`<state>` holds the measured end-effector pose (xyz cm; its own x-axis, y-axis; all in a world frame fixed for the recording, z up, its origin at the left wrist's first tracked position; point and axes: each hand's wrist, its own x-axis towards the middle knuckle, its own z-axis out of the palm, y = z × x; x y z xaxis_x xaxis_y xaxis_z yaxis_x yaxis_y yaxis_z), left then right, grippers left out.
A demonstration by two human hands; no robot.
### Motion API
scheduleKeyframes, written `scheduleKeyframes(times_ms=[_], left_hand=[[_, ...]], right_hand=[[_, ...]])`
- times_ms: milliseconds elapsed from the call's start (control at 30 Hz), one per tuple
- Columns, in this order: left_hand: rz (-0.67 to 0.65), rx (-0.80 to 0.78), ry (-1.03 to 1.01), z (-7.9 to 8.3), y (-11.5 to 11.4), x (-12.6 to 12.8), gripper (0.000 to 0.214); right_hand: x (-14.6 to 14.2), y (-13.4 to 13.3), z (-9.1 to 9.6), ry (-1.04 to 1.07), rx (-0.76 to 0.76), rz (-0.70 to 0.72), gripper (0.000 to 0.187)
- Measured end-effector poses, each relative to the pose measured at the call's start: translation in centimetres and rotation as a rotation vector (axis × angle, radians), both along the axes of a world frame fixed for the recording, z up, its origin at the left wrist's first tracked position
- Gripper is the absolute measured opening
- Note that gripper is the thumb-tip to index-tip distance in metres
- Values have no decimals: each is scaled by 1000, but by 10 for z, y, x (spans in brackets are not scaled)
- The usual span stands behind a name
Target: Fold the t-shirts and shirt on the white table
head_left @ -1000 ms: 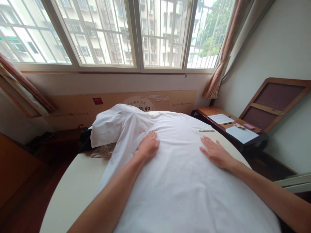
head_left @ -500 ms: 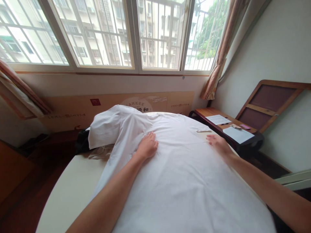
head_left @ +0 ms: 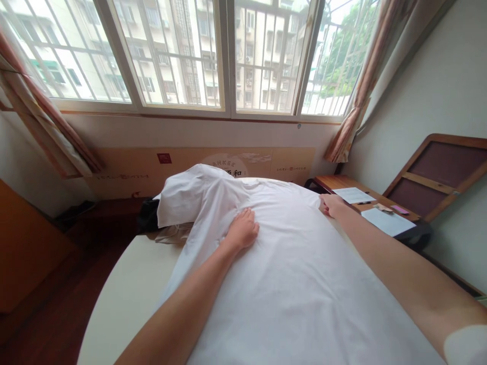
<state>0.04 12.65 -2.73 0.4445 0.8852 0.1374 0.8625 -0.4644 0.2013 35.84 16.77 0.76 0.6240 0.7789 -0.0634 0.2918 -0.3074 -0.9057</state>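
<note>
A white shirt [head_left: 281, 274] lies spread over a round cream-coloured table [head_left: 114, 294], with light wrinkles across it. Its far left part is bunched up and hangs over a black item [head_left: 147, 215] and some beige cloth [head_left: 173, 233]. My left hand [head_left: 242, 230] rests flat on the shirt, fingers stretched forward. At the far right my right hand [head_left: 332, 204] is closed on the edge of the shirt's sleeve, near the table's rim.
Beyond the right rim stands a low wooden table [head_left: 323, 181] with papers [head_left: 386, 221] and a pen [head_left: 364, 203] on it. A brown framed panel [head_left: 437, 167] leans by the right wall. Barred windows and a long printed cardboard panel [head_left: 182, 157] are ahead.
My right hand has moved forward to the sleeve's edge and taken hold of it. My left hand stays flat in the same place on the shirt. The view has shifted slightly left.
</note>
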Motion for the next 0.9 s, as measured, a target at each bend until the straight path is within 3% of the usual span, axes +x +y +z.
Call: scheduleKeyframes(times_ms=[100, 267, 433, 533, 633, 733, 900], left_hand=[[1, 7, -23, -3, -1, 0, 62], [3, 3, -64, -9, 1, 1, 62], [3, 19, -106, -6, 0, 0, 56], [-5, 45, -140, -2, -3, -2, 47], [5, 73, -174, 0, -6, -3, 45], [23, 99, -208, -2, -5, -3, 61], [14, 95, -231, -4, 1, -2, 85]], right_hand=[[-18, 12, 16, -279, 1, -1, 19], [-85, 31, 38, -632, 87, 278, 25], [-170, 31, 12, -833, 145, 710, 12], [-196, 21, -5, -853, 109, 932, 15], [-186, 5, -5, -827, 108, 1037, 31], [-151, -25, 8, -761, 66, 986, 38], [-83, -127, 26, -881, -192, 885, 39]])
